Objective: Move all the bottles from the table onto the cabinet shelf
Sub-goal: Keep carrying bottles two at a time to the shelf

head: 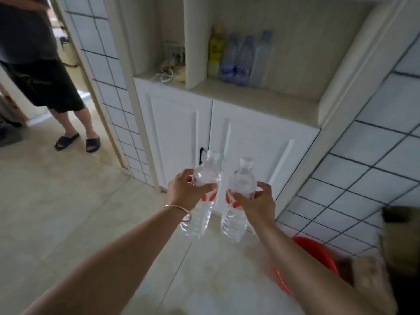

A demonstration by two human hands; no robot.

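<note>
The step in hand looks like the carry to the shelf (pixel 256 98): 2 clear bottles are held out in front of the cabinet doors (pixel 250 142), below the shelf's level. To do it well, lift both well above where the hands are now before pushing forward, so the bases clear the shelf edge. Set them down on the bare stretch to the right of the 4 bottles already standing at the back: 1 yellow bottle (pixel 215 51) and 3 blue bottles (pixel 244 60). Placing 1 at a time would be safer, since the 2 held bottles sit just beside each other and could knock together.

The left hand (pixel 186 192) grips the left bottle (pixel 204 192) around its upper body, fingers and thumb wrapped round it; neck and cap stand above the grip, and the ribbed lower half hangs below, tilted slightly. The right hand (pixel 256 201) holds the right bottle (pixel 238 196) the same way, near its red-marked label, cap above, base below.

Both bottles are transparent, thin-walled plastic, so a hard squeeze would probably dent them. How full they are I cannot tell.
</note>
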